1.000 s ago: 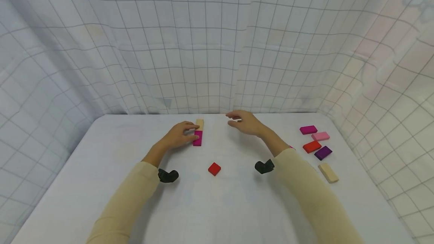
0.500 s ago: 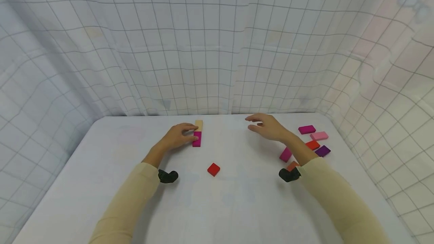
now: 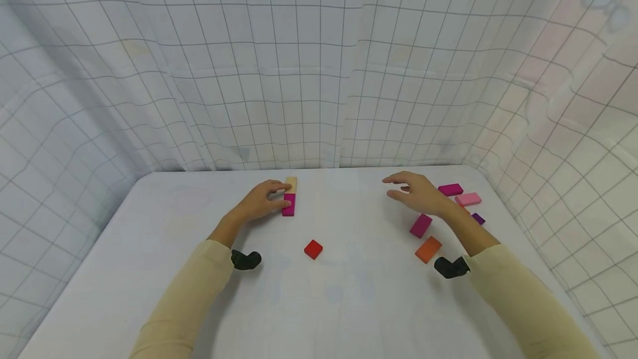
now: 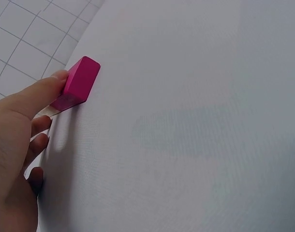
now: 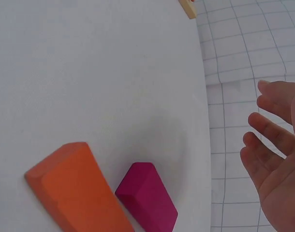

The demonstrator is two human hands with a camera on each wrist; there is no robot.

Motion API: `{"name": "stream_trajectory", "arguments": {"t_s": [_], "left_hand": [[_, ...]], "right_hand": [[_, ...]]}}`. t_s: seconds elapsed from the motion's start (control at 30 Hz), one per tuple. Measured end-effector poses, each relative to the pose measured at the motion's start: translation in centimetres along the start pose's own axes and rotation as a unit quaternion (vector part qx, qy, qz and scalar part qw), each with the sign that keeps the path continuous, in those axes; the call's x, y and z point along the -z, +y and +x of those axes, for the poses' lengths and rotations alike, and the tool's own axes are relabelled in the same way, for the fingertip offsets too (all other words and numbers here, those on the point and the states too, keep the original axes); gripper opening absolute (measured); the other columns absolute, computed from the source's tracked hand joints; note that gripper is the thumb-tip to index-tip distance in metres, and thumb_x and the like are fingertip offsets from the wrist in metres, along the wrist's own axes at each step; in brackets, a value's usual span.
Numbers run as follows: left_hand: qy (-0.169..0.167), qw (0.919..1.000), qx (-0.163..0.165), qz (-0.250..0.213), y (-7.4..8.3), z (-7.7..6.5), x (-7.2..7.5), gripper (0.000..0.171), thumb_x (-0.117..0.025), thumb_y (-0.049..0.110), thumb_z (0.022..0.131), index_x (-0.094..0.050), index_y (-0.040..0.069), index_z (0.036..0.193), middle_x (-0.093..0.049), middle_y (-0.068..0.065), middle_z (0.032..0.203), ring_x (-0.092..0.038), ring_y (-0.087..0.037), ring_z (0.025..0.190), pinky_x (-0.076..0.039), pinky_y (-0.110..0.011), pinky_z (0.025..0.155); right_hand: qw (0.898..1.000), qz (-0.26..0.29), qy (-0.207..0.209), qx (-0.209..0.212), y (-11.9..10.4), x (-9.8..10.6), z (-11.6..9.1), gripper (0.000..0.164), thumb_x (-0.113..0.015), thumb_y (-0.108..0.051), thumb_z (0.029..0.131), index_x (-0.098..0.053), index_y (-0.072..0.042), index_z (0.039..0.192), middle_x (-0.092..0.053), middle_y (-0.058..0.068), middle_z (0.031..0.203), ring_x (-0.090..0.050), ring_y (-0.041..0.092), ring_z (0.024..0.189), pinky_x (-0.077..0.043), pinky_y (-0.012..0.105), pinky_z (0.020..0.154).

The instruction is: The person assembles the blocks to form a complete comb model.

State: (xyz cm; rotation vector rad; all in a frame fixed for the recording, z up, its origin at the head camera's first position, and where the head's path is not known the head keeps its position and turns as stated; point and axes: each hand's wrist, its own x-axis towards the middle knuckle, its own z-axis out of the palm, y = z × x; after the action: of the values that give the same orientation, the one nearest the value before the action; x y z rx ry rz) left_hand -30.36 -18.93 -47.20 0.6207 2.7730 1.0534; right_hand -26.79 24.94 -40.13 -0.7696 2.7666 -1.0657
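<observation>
My left hand (image 3: 259,200) rests at two blocks lying end to end near the table's back edge. Its thumb touches the magenta block (image 3: 288,205), and a fingertip lies on the cream block (image 3: 291,183) behind it. The left wrist view shows the thumb against the side of the magenta block (image 4: 83,79), the other fingers loosely bent. My right hand (image 3: 417,194) hovers over the table with nothing in it, fingers relaxed and parted. Below it lie another magenta block (image 3: 421,226) and an orange block (image 3: 428,249), both also close by in the right wrist view.
A red block (image 3: 313,249) sits alone mid-table. Behind the right forearm are a magenta block (image 3: 451,189), a pink block (image 3: 468,199) and a partly hidden purple block (image 3: 478,219). Gridded white curtains (image 3: 319,71) enclose the table (image 3: 349,303).
My right hand has moved rightward and slightly nearer, uncovering the magenta and orange blocks while its arm now covers others at the right. The left hand has stayed at its two blocks.
</observation>
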Motion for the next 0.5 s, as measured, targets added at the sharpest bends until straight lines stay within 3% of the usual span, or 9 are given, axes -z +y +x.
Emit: {"name": "stream_trajectory", "arguments": {"t_s": [0.13,0.5], "left_hand": [[-0.003,0.9999,-0.012,0.005,-0.1,0.0,0.0,0.051,-0.072,0.025,0.099,-0.06,0.005,0.145,-0.049,-0.022,0.15,-0.038,-0.043,0.143,-0.027,-0.062,0.118],[0.003,0.9999,-0.011,0.009,-0.3,0.1,-0.1,0.053,-0.073,0.029,0.098,-0.061,0.006,0.144,-0.05,-0.019,0.151,-0.037,-0.042,0.145,-0.026,-0.061,0.118]], "right_hand": [[1.0,-0.001,-0.005,-0.001,0.7,0.3,-1.1,0.04,-0.065,-0.014,0.102,-0.061,0.003,0.138,-0.059,0.02,0.14,-0.051,0.046,0.131,-0.046,0.056,0.106],[0.999,-0.018,-0.014,-0.031,1.7,0.8,-4.7,0.049,-0.07,-0.023,0.1,-0.059,0.001,0.141,-0.058,0.019,0.141,-0.052,0.045,0.129,-0.048,0.058,0.103]]}}
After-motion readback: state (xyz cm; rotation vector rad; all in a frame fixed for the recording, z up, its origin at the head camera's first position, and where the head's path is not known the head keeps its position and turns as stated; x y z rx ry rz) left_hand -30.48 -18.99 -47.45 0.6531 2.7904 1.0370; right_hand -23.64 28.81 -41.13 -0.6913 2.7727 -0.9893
